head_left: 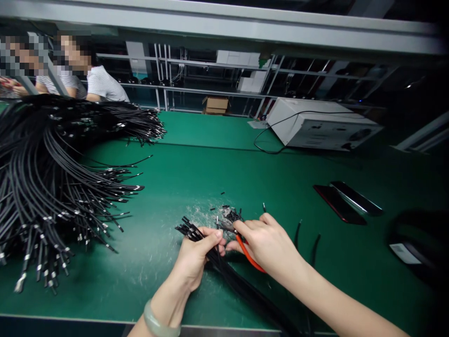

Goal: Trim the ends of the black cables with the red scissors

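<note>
My left hand is closed around a bundle of black cables whose cut ends stick out past the fingers. One cable end stands up by the thumb. My right hand grips pliers or cutters with orange handles; their dark jaws point left, close to that raised end. Part of the tool is hidden by my fingers. Behind both hands lies a small heap of short black offcuts, with fine pale strands scattered round it on the green table.
A large pile of black cables covers the left side. Two phone-like slabs lie at right, near a dark object with a white label. A white machine stands behind. Two people sit at far left.
</note>
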`<state>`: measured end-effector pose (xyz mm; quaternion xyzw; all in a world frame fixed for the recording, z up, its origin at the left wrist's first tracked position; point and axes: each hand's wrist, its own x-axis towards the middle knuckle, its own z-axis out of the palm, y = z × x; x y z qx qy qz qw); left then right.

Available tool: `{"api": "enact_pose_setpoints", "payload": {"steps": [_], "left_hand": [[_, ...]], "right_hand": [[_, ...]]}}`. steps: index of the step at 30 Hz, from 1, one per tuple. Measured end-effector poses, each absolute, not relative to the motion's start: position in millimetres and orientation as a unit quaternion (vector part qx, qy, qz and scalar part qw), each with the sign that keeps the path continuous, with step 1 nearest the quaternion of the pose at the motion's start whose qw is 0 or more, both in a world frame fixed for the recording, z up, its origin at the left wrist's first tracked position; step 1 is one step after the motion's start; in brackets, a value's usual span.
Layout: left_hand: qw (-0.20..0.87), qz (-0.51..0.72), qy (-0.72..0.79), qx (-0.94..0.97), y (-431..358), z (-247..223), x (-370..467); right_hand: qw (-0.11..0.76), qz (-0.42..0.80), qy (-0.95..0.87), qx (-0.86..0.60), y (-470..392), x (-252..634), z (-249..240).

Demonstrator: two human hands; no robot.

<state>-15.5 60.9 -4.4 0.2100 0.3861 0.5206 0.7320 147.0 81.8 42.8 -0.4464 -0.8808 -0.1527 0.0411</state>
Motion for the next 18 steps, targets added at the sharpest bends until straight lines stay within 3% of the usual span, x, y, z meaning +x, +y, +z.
{"api": "enact_pose_setpoints", "payload": {"steps": [18], "left_hand": [[0.735, 0.513, 0.391, 0.212, 62.5, -4.9, -15.9]], "right_hand": [[0.03, -0.219, -0.886, -0.408, 86.4, 138.4, 49.9]]}}
